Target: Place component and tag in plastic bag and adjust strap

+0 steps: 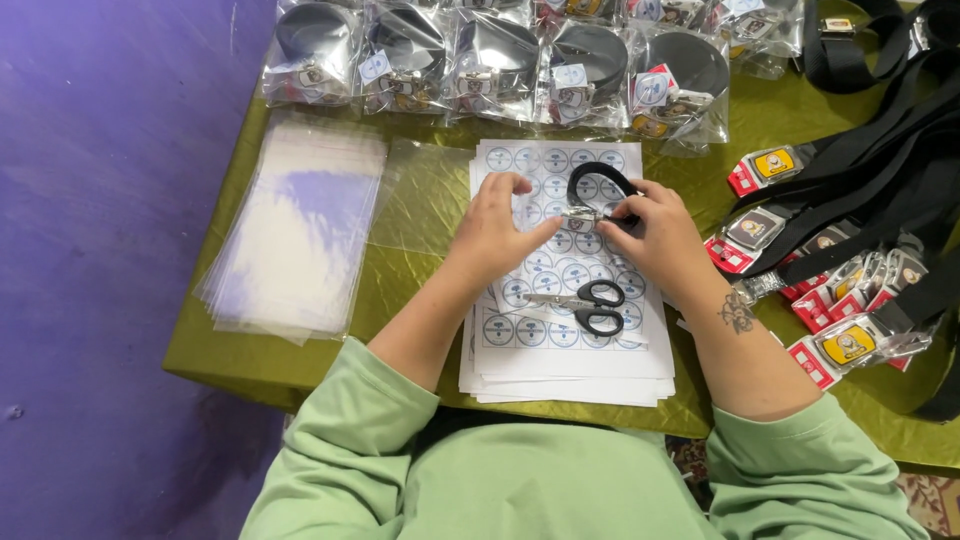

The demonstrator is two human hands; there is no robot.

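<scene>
My left hand [497,228] and my right hand [658,232] meet over a stack of white sheets of round stickers [560,345]. Together they hold a black strap [598,178] rolled into a loop, pinching its small metal clip [583,216] between the fingertips. My right thumb and fingers press on the loop's lower right side; my left fingers grip the clip's left end. Black-handled scissors [592,303] lie shut on the sheets just below my hands.
A pile of clear plastic bags [295,235] lies at the left on the green tablecloth [400,290]. Bagged rolled straps [500,65] line the far edge. Loose black straps with coloured buckles [850,280] are heaped at the right. The table's left edge borders a purple floor.
</scene>
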